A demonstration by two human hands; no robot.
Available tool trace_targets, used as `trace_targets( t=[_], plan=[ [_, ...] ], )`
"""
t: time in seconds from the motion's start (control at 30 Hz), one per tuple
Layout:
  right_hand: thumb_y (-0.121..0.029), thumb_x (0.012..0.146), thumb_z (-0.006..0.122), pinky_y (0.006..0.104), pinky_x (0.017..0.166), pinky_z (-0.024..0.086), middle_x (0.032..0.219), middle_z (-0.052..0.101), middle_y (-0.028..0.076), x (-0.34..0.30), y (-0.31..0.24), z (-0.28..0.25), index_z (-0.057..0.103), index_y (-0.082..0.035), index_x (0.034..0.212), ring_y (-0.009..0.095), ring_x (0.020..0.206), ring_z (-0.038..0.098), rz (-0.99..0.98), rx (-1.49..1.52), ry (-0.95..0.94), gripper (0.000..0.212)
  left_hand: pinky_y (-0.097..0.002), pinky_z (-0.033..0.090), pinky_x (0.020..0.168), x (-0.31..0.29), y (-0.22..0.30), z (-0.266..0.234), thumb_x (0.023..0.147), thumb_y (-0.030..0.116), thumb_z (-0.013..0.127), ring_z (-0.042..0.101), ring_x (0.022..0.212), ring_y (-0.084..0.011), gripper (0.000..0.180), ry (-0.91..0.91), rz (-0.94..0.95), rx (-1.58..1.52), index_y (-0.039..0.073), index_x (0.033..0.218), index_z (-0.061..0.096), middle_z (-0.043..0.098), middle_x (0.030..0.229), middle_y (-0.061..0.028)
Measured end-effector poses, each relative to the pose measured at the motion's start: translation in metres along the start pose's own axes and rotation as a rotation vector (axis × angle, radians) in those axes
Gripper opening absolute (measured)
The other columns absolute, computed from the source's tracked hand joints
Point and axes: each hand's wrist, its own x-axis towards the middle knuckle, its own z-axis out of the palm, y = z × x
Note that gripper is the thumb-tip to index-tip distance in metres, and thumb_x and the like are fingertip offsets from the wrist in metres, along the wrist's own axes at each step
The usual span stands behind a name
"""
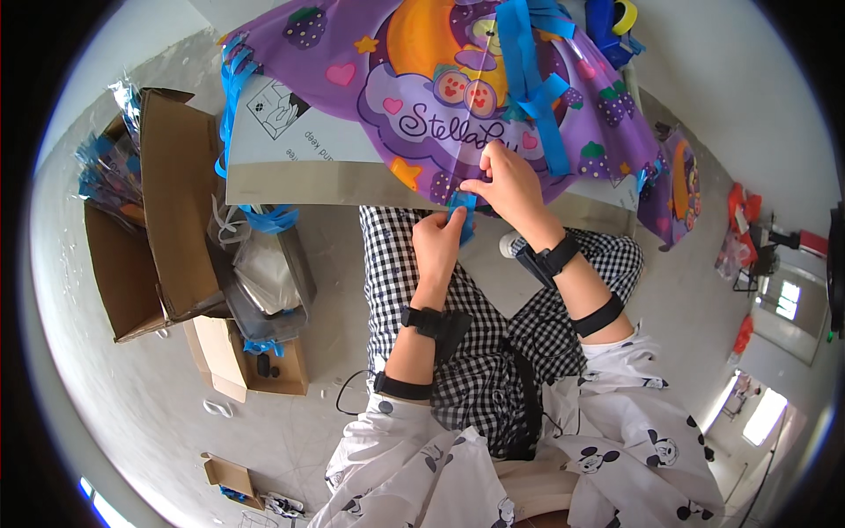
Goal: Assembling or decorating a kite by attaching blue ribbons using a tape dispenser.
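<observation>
A purple printed kite with fruit and heart pictures lies over the table in front of me, its lower tip at the near edge. My left hand pinches a short blue strip at that tip, just past the table edge. Close above it, my right hand is closed with thumb and forefinger at the kite's lower middle; what those fingers hold is too small to make out. Loose blue ribbons lie across the kite's right half.
The table has a pale printed sheet on it. More blue ribbons hang over its left edge. Blue and yellow tape rolls sit at the far right. Left on the floor stand a tall cardboard box, a grey bin with plastic bags and a small carton.
</observation>
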Motion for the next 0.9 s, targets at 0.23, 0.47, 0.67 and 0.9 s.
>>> trace_targets(
  t=[0.23, 0.47, 0.67, 0.9],
  plan=[
    [-0.026, 0.064, 0.085, 0.0382, 0.058, 0.043, 0.071, 0.055, 0.009, -0.012, -0.001, 0.003, 0.046, -0.006, 0.081, 0.027, 0.066, 0.056, -0.054, -0.007, 0.025, 0.048, -0.0248, 0.047, 0.059, -0.003, 0.005, -0.001, 0.088, 0.028, 0.065, 0.061, 0.060, -0.0089, 0.035, -0.020, -0.014, -0.013, -0.005, 0.080, 0.071, 0.069, 0.068, -0.0078],
    [-0.025, 0.065, 0.084, 0.0377, 0.056, 0.042, 0.068, 0.055, 0.009, -0.013, -0.001, 0.009, 0.047, -0.005, 0.079, 0.026, 0.061, 0.054, 0.083, 0.120, 0.102, 0.045, -0.0237, 0.048, 0.060, -0.003, 0.007, -0.002, 0.089, 0.027, 0.066, 0.062, 0.062, -0.0088, 0.034, -0.036, -0.026, -0.001, -0.007, 0.082, 0.070, 0.070, 0.071, -0.0078],
    [-0.019, 0.072, 0.080, 0.0396, 0.058, 0.045, 0.073, 0.060, 0.010, -0.018, 0.000, 0.003, 0.050, -0.004, 0.082, 0.028, 0.064, 0.059, 0.062, 0.056, 0.116, 0.035, -0.0214, 0.048, 0.059, -0.016, 0.024, -0.007, 0.089, 0.023, 0.067, 0.064, 0.065, -0.0092, 0.030, -0.132, -0.034, 0.025, -0.006, 0.088, 0.068, 0.070, 0.077, -0.0083],
    [-0.008, 0.085, 0.068, 0.0275, 0.063, 0.046, 0.078, 0.057, 0.005, -0.079, 0.009, -0.017, 0.052, -0.003, 0.093, 0.015, 0.068, 0.056, 0.161, 0.616, 0.209, 0.019, -0.0232, 0.049, 0.063, -0.024, 0.025, -0.017, 0.088, 0.022, 0.069, 0.061, 0.069, -0.0091, 0.030, -0.143, 0.002, 0.165, -0.007, 0.092, 0.064, 0.065, 0.073, -0.0053]
  ],
)
